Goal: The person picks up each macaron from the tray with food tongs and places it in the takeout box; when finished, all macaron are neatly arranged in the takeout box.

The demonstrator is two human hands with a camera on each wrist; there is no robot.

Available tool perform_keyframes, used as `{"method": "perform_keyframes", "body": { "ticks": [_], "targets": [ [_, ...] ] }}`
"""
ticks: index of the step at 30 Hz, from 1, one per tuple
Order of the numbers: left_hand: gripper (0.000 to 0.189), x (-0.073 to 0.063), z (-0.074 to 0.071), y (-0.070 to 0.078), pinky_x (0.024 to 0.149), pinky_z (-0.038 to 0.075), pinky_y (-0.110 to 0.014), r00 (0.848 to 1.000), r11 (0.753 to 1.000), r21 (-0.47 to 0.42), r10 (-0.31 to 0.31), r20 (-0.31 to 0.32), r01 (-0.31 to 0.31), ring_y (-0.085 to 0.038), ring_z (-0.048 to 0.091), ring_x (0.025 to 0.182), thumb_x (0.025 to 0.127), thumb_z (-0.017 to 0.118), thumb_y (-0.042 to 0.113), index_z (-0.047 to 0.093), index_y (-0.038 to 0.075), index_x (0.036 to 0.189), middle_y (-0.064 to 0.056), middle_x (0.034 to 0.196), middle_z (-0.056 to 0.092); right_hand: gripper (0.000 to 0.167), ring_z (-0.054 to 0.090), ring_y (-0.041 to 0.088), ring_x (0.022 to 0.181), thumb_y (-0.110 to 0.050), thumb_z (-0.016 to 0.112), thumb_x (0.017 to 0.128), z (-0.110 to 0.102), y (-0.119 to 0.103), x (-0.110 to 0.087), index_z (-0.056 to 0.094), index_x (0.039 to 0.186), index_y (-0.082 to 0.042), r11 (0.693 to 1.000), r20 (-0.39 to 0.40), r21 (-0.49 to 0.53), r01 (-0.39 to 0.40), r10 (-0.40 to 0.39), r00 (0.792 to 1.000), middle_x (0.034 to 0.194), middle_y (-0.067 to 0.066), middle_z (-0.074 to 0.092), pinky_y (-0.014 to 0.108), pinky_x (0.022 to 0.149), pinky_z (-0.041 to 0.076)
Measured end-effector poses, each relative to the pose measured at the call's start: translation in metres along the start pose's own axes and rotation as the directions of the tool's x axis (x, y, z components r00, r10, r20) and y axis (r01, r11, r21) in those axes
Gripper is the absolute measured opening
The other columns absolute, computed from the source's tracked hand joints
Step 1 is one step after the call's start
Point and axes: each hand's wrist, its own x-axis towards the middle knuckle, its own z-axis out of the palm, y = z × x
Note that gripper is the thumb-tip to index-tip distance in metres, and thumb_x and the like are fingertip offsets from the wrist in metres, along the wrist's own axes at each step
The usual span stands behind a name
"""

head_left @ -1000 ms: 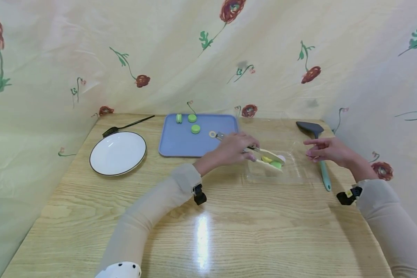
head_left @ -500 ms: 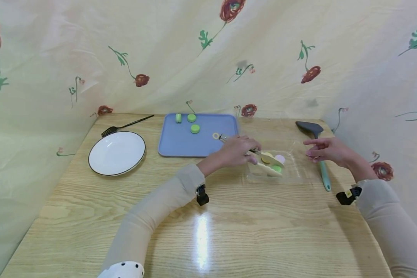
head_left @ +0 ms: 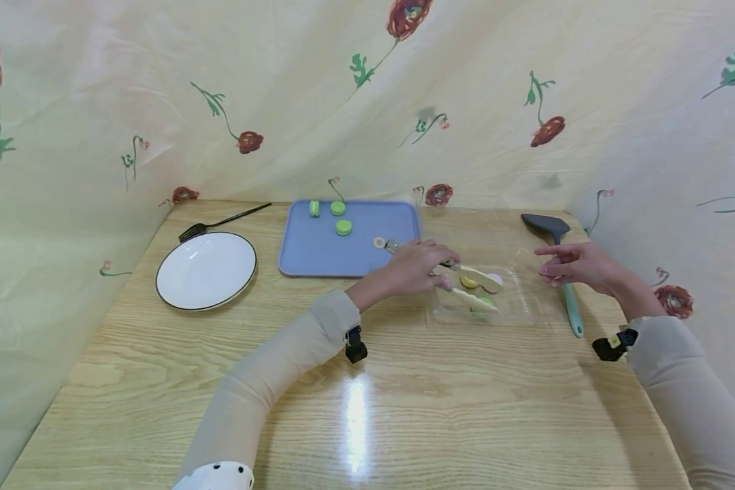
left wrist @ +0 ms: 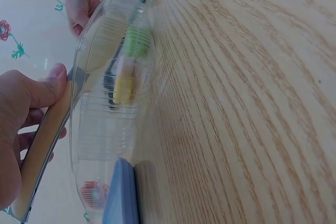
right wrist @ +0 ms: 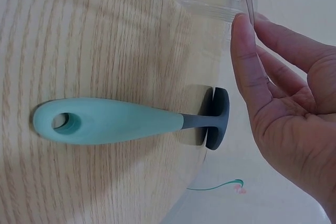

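Observation:
My left hand (head_left: 412,265) grips metal-handled tongs (head_left: 481,278) with cream tips, which stand apart inside a clear plastic box (head_left: 529,299). A green macaron (head_left: 482,305) lies in the box by the lower tip, partly covered by it. Near the upper tip are a yellow macaron (head_left: 467,281) and a lilac macaron (head_left: 496,278). In the left wrist view the green macaron (left wrist: 137,42) and yellow macaron (left wrist: 123,88) show through the ribbed wall. At the box's right side, my right hand (right wrist: 294,87) pinches its thin rim between thumb and fingers.
A blue tray (head_left: 318,252) with several green macarons (head_left: 344,227) stands behind and left of the box. Farther left are a white plate (head_left: 207,271) and a black fork (head_left: 226,221). A spatula with a mint handle (head_left: 572,309) lies by the right table edge.
The tongs' tips have spread and let go of the green macaron, which now lies lower in the box. My left hand shifted slightly right; my right hand stayed in place.

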Motion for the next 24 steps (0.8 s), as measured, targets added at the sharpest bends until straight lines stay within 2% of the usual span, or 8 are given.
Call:
{"method": "perform_keyframes", "body": {
  "ticks": [9, 15, 24],
  "targets": [
    [0.06, -0.002, -0.002, 0.001, 0.118, 0.038, -0.04, 1.0, 1.0, -0.022, -0.002, -0.008, 0.002, -0.018, 0.054, 0.134, 0.094, 0.069, 0.045, 0.056, 0.015, 0.144, 0.0, 0.144, 0.061, 0.032, 0.074, 0.015, 0.086, -0.008, 0.064, 0.1, 0.002, -0.004, -0.002, 0.061, 0.117, -0.035, 1.0, 0.007, 0.0, -0.009, 0.009, 1.0, 0.097, 0.0, 0.077, 0.034, 0.077, 0.063],
    [0.061, -0.005, -0.003, 0.001, 0.115, 0.041, -0.039, 0.999, 1.0, -0.021, -0.015, -0.035, 0.014, -0.018, 0.054, 0.134, 0.093, 0.069, 0.048, 0.056, 0.017, 0.144, 0.0, 0.144, 0.061, 0.033, 0.074, 0.014, 0.086, -0.007, 0.064, 0.1, 0.002, -0.006, -0.004, 0.062, 0.115, -0.037, 1.0, 0.008, 0.001, -0.01, 0.01, 1.0, 0.097, 0.0, 0.077, 0.034, 0.077, 0.063],
    [0.061, -0.014, -0.01, -0.008, 0.119, 0.036, -0.037, 0.997, 0.998, -0.059, -0.036, -0.073, 0.032, -0.016, 0.052, 0.138, 0.092, 0.071, 0.047, 0.057, 0.018, 0.144, 0.002, 0.147, 0.059, 0.031, 0.074, 0.013, 0.086, -0.01, 0.066, 0.1, 0.003, -0.006, -0.003, 0.059, 0.12, -0.032, 1.0, 0.003, -0.017, -0.02, 0.02, 1.0, 0.097, -0.002, 0.076, 0.034, 0.078, 0.063]
  ]
}}
